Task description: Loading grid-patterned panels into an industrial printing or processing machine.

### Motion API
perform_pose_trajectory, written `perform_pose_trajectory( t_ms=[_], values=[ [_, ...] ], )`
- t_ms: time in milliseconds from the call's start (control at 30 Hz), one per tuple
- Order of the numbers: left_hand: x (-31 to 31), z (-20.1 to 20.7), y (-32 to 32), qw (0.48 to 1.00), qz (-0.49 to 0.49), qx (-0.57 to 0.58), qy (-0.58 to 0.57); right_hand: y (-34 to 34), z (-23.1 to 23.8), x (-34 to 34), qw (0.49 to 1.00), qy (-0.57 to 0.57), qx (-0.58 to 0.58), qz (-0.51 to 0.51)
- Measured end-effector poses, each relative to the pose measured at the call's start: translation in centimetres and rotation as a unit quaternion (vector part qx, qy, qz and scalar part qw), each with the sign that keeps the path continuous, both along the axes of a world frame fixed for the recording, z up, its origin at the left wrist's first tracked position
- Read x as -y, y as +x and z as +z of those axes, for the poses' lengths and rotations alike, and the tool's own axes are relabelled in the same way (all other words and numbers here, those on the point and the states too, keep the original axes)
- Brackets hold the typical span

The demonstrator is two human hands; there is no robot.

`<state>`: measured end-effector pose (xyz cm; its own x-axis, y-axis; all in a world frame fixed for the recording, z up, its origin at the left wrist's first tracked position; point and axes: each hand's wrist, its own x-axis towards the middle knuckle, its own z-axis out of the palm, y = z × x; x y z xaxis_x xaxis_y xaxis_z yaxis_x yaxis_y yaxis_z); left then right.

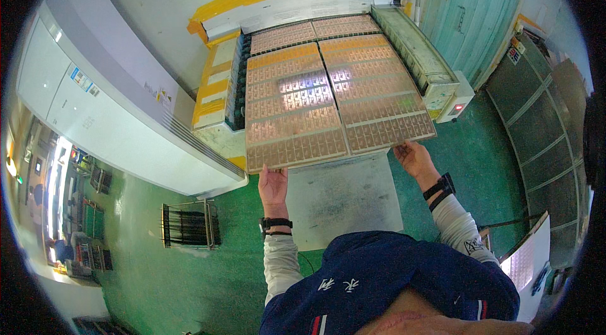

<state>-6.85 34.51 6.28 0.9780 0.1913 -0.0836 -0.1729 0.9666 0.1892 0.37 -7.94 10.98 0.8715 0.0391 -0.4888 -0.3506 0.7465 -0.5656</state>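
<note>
Two large copper-coloured circuit board panels with rows of small units lie side by side on a roller conveyor, their front edges jutting out toward me. My left hand (pixel 273 187) grips the front edge of the left panel (pixel 297 126), its fingers partly hidden beneath. At the front edge of the right panel (pixel 379 92), my right hand (pixel 414 158) holds on with curled fingers. Behind these, two more panels, a back left one (pixel 284 39) and a back right one (pixel 344 26), rest at the machine's slot. A narrow dark gap separates left from right.
Metal side rails (pixel 413 51) flank the conveyor, with a lit control box (pixel 456 107) at right. A white cabinet (pixel 120 114) stands left. On the green floor are a black slotted rack (pixel 190 225) and a pale mat (pixel 341 202). Grey framed panels (pixel 536 133) lean at right.
</note>
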Motion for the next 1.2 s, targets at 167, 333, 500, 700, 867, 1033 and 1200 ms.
perform_pose_trajectory(
  t_ms=[167,333,500,700,867,1033,1200],
  values=[
    [0.6,1.0,0.3,1.0,0.012,-0.023,0.003,0.3,-1.5,1.0,0.999,0.003,0.028,0.026],
    [0.5,0.6,0.4,1.0,0.001,0.012,0.0,-0.1,-1.0,0.4,0.999,0.008,0.03,0.038],
    [0.8,0.5,0.4,1.0,-0.008,0.014,-0.01,-0.9,1.4,-1.1,1.0,0.026,-0.006,0.014],
    [1.2,0.7,0.6,1.0,-0.011,0.013,-0.008,-0.1,1.7,-1.0,0.998,0.048,0.02,0.017],
    [1.6,1.3,0.5,1.0,-0.015,0.024,-0.008,0.6,1.3,-0.8,0.999,0.048,0.008,0.009],
    [1.6,1.5,1.0,1.0,-0.002,0.021,0.006,1.0,1.9,-1.3,0.999,0.043,0.017,0.008],
    [1.5,1.2,1.3,1.0,-0.008,0.02,0.019,1.1,2.1,-1.4,0.999,0.037,0.013,0.02]
  ],
)
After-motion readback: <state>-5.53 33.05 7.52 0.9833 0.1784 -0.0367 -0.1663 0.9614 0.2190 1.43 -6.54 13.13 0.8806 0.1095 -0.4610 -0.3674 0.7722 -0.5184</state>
